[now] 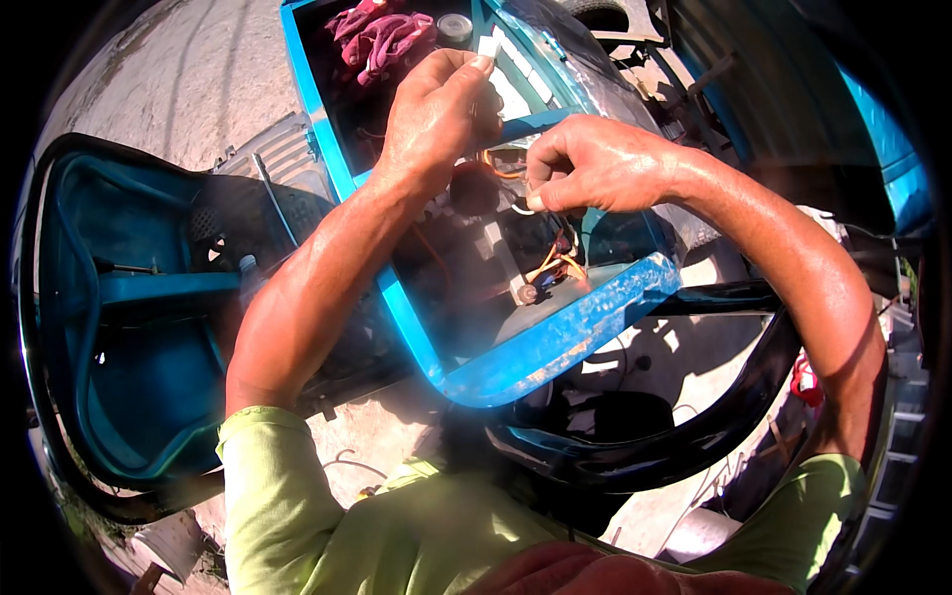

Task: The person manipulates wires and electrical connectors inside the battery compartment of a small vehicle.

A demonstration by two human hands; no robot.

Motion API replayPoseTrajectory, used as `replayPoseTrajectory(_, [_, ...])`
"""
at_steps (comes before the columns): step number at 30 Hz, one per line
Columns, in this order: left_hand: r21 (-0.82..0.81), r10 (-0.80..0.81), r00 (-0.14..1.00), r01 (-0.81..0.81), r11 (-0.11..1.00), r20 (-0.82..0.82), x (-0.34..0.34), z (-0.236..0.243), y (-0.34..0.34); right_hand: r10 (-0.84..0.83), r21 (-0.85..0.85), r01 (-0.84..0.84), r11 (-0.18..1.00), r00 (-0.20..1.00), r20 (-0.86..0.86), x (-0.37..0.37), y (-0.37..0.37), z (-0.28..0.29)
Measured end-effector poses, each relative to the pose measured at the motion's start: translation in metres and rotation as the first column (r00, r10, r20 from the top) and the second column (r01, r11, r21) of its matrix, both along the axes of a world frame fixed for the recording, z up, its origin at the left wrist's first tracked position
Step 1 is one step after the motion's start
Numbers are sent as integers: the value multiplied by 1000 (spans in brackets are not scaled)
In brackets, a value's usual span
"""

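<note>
My left hand [441, 114] is raised over the blue metal frame [476, 385], thumb and forefinger pinched on a small white piece [489, 47] whose kind I cannot make out. Lower and to the right, my right hand [595, 164] is closed in a pinch at a thin orange wire [501, 174]; its fingertips partly hide the wire. Below the hands, inside the frame, more orange wires [560, 266] come out in a loose bundle. Next to them is a grey metal bar [504, 260] with a round bolt-like end.
Pink-red cloth or gloves [382, 40] and a round can [454, 28] lie in the frame's far compartment. At the left is a blue moulded shell [129, 288] with a black rim. A thick black curved tube [674, 446] passes below the frame, close to my body.
</note>
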State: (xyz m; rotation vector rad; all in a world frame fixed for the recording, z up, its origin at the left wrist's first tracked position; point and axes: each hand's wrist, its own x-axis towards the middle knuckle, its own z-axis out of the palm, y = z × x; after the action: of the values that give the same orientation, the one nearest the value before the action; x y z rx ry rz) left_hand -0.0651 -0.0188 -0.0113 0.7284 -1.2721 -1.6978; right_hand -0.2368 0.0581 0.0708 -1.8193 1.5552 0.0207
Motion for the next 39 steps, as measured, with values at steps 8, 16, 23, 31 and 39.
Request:
replayPoseTrajectory(8, [-254,-44,925,149,956,377,7,-8,-8,-114,-120,118,986,993,40,-21,-12,-2])
replayPoseTrajectory(16, [-324,-153,819,380,866,552,15,-1,-3,-231,-179,225,958,973,-15,-35,-18,2])
replayPoseTrajectory(23, [-468,-65,831,374,801,553,14,-4,-8,-200,-185,199,962,980,13,-29,-16,3])
replayPoseTrajectory(31, [-375,-124,951,230,898,284,10,-7,-9,-82,-236,74,969,996,-22,-21,-13,1])
replayPoseTrajectory(39, [-223,-277,945,311,924,172,10,-12,-13,-62,-252,58,966,998,-5,-17,-12,-2])
